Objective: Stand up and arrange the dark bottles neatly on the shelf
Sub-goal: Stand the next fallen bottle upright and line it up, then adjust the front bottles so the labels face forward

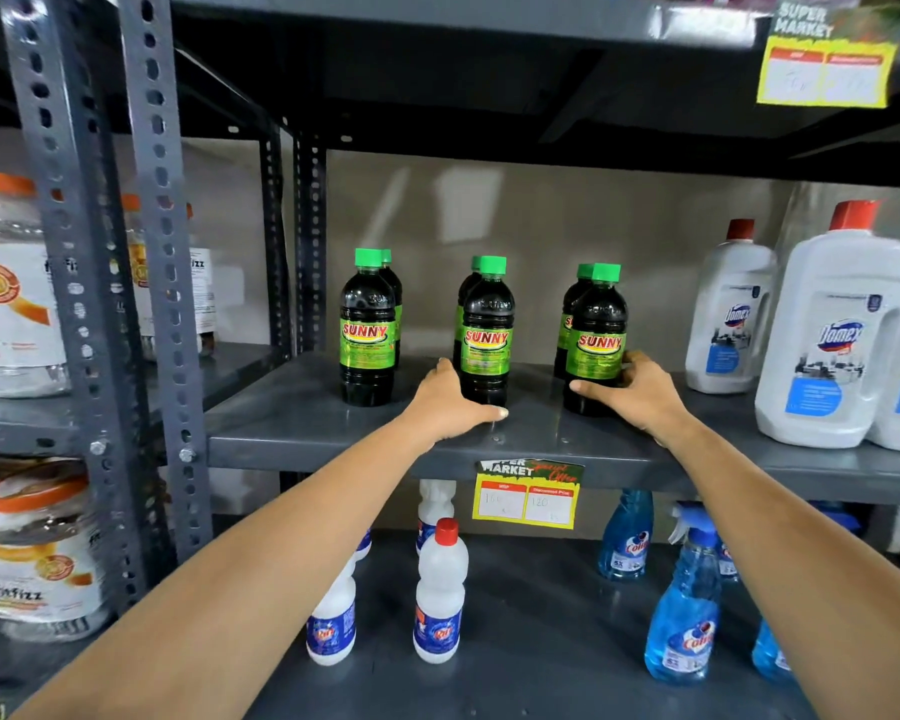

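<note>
With all the green-capped dark plastic bottles upright in pairs on the grey metal shelf (302, 413), we judge it final straightening: our right hand (640, 389) grasps the right front bottle (596, 340), our left hand (450, 402) cups the middle front bottle (487, 332) loosely, and next comes evening the gaps.

You have six dark bottles (368, 330) with green caps and green SUNNY labels, all upright on the grey shelf (292, 423). They stand in three front-and-back pairs, spaced apart.
</note>
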Motion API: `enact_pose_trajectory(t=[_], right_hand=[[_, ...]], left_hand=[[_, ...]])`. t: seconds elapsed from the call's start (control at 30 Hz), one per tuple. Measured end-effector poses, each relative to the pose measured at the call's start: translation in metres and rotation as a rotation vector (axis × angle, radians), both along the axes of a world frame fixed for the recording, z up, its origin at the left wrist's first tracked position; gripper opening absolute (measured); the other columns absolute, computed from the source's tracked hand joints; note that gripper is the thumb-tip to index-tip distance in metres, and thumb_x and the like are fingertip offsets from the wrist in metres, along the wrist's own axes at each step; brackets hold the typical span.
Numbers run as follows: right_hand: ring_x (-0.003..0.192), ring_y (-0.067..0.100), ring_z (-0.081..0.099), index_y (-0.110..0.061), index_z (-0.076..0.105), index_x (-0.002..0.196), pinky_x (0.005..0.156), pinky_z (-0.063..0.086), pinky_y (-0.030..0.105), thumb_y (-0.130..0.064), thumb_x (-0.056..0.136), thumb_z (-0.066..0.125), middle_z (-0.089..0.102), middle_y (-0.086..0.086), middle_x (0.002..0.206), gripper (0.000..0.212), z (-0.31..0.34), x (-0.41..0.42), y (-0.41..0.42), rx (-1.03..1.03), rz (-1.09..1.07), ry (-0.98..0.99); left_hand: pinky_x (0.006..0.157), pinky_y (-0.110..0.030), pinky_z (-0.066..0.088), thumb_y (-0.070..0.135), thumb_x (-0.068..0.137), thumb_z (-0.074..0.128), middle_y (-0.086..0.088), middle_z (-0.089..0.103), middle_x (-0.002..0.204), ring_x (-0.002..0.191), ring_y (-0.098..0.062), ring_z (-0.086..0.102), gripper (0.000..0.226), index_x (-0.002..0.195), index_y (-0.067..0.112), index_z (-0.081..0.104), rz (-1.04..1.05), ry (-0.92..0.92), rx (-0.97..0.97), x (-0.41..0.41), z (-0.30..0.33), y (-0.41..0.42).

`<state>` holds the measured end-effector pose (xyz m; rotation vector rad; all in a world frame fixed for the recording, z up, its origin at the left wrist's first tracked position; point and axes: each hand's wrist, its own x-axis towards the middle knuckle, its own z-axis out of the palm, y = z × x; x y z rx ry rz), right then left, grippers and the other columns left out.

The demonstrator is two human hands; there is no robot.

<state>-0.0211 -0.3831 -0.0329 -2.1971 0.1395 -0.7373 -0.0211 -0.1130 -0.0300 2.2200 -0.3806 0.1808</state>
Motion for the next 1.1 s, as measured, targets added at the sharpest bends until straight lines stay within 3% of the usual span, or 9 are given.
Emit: enact_pose_trajectory(t=[0.1,0.33,0.53,0.67,0.8,1.1], right_hand=[[0.107,0.021,0.064,-0.02,0.056,0.119,0.092,0.051,0.037,-0.06,0.05,0.084,0.069,0.004,0.119,0.084,-0.001,-0.001,0.001,0.002,0.005,-0.001],[0.106,0.02,0.065,-0.019,0.055,0.122,0.087,0.05,0.031,-0.059,0.051,0.085,0.068,0.004,0.119,0.087,0.0,-0.001,-0.001,0.005,0.007,0.012],[0.102,0.021,0.064,-0.018,0.057,0.119,0.077,0.047,0.029,-0.06,0.055,0.083,0.07,0.003,0.115,0.081,0.0,-0.014,0.001,-0.06,-0.027,0.006],[0.103,0.023,0.063,-0.017,0.056,0.12,0.085,0.051,0.036,-0.06,0.055,0.082,0.068,0.004,0.115,0.082,-0.001,-0.029,0.001,-0.054,-0.026,0.008],[0.103,0.021,0.062,-0.018,0.055,0.119,0.084,0.05,0.035,-0.06,0.055,0.082,0.068,0.003,0.115,0.08,-0.004,-0.041,0.001,-0.064,-0.031,-0.011],[0.105,0.019,0.061,-0.017,0.054,0.125,0.089,0.049,0.035,-0.056,0.059,0.082,0.066,0.002,0.121,0.081,-0.005,-0.048,0.005,-0.023,0.0,-0.015]], left_hand=[[0.1,-0.039,0.042,0.036,0.073,0.086,-0.012,0.05,0.135,0.125,-0.028,0.047,0.085,0.136,0.005,0.039,0.016,-0.023,-0.002,0.009,0.002,-0.012],[0.097,-0.038,0.046,0.031,0.07,0.089,-0.008,0.062,0.124,0.117,-0.025,0.056,0.07,0.126,0.01,0.053,0.07,-0.072,-0.116,0.021,0.001,-0.02],[0.091,-0.034,0.047,0.033,0.07,0.088,-0.009,0.061,0.123,0.114,-0.026,0.056,0.07,0.124,0.009,0.051,0.047,-0.105,-0.072,0.013,-0.001,-0.015],[0.092,-0.035,0.047,0.034,0.071,0.087,-0.01,0.061,0.123,0.115,-0.026,0.056,0.07,0.124,0.008,0.05,0.036,-0.152,-0.05,0.005,-0.004,-0.012],[0.082,-0.027,0.041,0.035,0.073,0.086,-0.01,0.061,0.123,0.114,-0.026,0.056,0.07,0.124,0.007,0.048,0.028,-0.169,-0.027,0.0,-0.006,-0.011],[0.082,-0.027,0.04,0.037,0.074,0.085,-0.009,0.061,0.125,0.115,-0.026,0.057,0.071,0.127,0.008,0.048,0.016,-0.173,-0.031,-0.004,-0.007,-0.01]])
